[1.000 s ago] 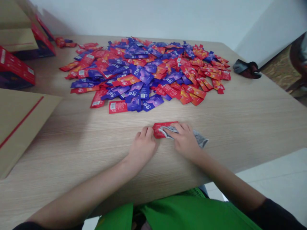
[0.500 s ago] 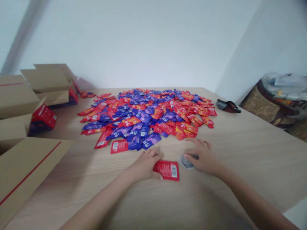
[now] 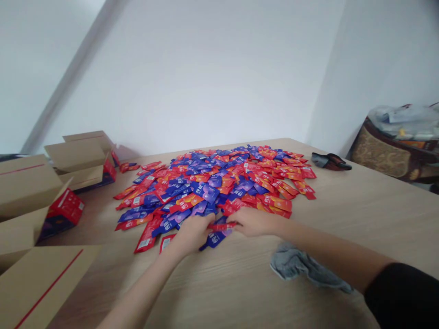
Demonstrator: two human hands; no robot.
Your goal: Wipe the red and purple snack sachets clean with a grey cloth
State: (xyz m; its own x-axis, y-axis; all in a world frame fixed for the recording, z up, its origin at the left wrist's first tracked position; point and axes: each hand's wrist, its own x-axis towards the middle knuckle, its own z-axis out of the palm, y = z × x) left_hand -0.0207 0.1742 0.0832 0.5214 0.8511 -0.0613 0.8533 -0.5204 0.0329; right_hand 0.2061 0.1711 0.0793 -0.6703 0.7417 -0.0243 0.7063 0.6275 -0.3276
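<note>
Right now gripping a red sachet point(image 3: 222, 226) by its two short ends, left hand point(image 3: 194, 233) closed on one end and right hand point(image 3: 252, 221) closed on the other, fingers curled narrow rather than spread. Held low over the table point(image 3: 360, 214) at the near edge of the heap of red and purple sachets point(image 3: 219, 180), which fills the middle of the top out toward the far edge; cannot tell whether touching the wood. Looks very light, thin and limp: probably a glossy film packet, so likely slippery and apt to bend or slide out of a loose pinch. Best taken at the flat sealed end strips, thumb over and fingers under, not across the filled middle; a hard squeeze there could crease or burst it. Lying slack under the right forearm, toward the near edge: a grey cloth point(image 3: 302, 267). Standing along the left edge: opened cardboard boxes point(image 3: 30, 183), with a red carton point(image 3: 68, 208) among them. Resting near the far right corner: a small dark object point(image 3: 331, 161), too small to identify
</note>
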